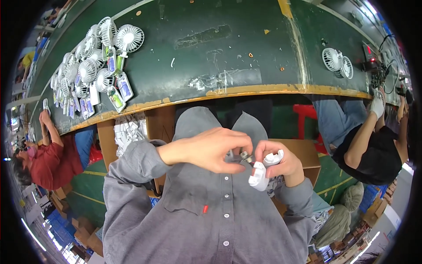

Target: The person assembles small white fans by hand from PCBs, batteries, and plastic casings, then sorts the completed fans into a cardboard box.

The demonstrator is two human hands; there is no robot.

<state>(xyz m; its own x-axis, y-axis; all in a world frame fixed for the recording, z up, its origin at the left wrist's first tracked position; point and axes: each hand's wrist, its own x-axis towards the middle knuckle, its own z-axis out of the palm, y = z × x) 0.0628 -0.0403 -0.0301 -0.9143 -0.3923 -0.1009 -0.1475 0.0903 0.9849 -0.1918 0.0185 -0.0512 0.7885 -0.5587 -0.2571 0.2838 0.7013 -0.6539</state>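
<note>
Seen from above at a long green workbench point(246, 26) with a worn yellow edge. Left hand point(215, 148), fingers curled shut, pinching a small metal part point(244, 157) at the fingertips, close against the chest of a grey buttoned shirt point(211, 220). Right hand point(281, 163), fingers wrapped closed round a white plastic fan housing point(259, 175), thumb on top, housing tilted with its lower end hanging below the palm. Metal part just touching the upper end of the housing, between the two hands. Exact shape of the part too small to tell.

On the bench, far left, a crowded heap of white handheld fans point(94, 61), round grilles up, several with coloured cards beside the handles. Far right, two more white fans point(337, 61) lying side by side, near a dark device with a red light point(370, 59). Below the bench edge, brown cardboard boxes point(303, 154), one at the left filled with white plastic parts point(128, 130). At the left, a person in a red top point(48, 163), arm raised to the bench. At the right, a person in a dark top point(373, 154), gloved hand point(377, 105) up at the bench edge.
</note>
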